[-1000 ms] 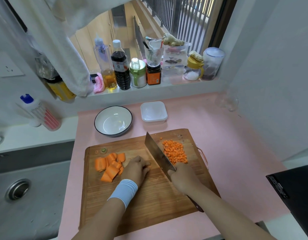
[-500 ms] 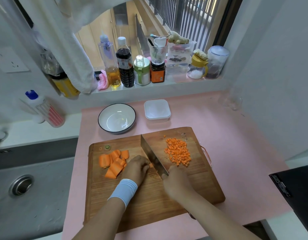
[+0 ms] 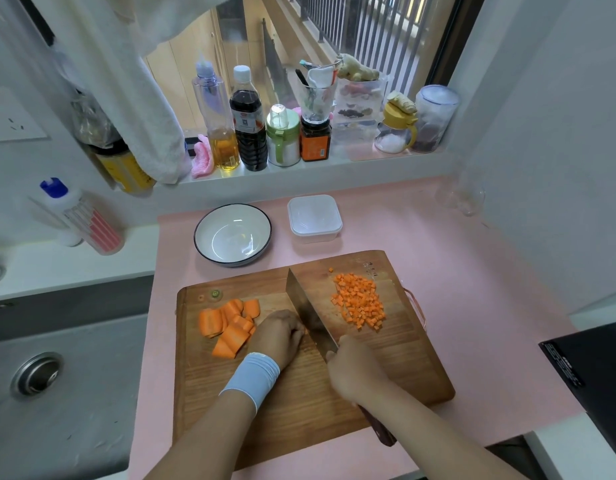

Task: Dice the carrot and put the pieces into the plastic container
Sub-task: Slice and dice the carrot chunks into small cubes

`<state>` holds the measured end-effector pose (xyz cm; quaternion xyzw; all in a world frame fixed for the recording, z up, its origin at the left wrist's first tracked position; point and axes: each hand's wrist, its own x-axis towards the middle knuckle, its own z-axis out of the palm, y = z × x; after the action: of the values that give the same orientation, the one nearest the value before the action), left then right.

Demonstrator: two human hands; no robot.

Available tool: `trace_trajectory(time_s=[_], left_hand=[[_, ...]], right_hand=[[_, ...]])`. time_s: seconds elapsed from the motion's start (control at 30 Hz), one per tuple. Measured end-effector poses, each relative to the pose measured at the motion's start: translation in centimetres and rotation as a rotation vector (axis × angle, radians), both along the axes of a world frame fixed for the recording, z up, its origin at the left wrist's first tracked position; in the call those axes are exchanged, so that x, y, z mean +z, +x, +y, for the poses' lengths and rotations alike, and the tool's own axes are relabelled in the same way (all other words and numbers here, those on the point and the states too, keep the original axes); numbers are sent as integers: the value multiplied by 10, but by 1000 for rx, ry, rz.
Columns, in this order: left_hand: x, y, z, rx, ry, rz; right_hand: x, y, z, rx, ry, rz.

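On the wooden cutting board (image 3: 299,403) lies a heap of thick carrot chunks (image 3: 228,323) at the left and a pile of small carrot dice (image 3: 360,303) at the right. My left hand (image 3: 279,332), a blue band on its wrist, has curled fingers pressing down on a carrot piece that it mostly hides. Against its knuckles stands the cleaver (image 3: 310,313), blade down on the board. My right hand (image 3: 357,372) grips the cleaver's handle. The lidded plastic container (image 3: 314,219) sits behind the board.
A white bowl (image 3: 233,234) with a dark rim stands left of the container. Bottles and jars (image 3: 248,123) line the window sill. A sink (image 3: 36,374) lies to the left, a black appliance (image 3: 594,362) at the right edge. Pink mat (image 3: 473,289) covers the counter.
The cleaver moved left from beside the dice pile to my left hand's knuckles. My right hand followed it. My left hand stayed on its carrot piece.
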<state>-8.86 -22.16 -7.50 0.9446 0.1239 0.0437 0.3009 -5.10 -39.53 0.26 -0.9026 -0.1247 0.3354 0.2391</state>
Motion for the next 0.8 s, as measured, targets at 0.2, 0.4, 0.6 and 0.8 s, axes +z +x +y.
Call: trace_trajectory(time_s=[0.2, 0.4, 0.6, 0.8], left_hand=[[1, 1, 0, 12, -3, 32], [7, 5, -7, 69, 33, 85], [17, 4, -14, 206, -43, 33], [21, -14, 7, 455, 44, -100]], right_hand=[[3, 15, 7, -25, -17, 78], [9, 30, -15, -85, 103, 130], [15, 32, -12, -21, 161, 13], [5, 11, -2, 61, 125, 11]])
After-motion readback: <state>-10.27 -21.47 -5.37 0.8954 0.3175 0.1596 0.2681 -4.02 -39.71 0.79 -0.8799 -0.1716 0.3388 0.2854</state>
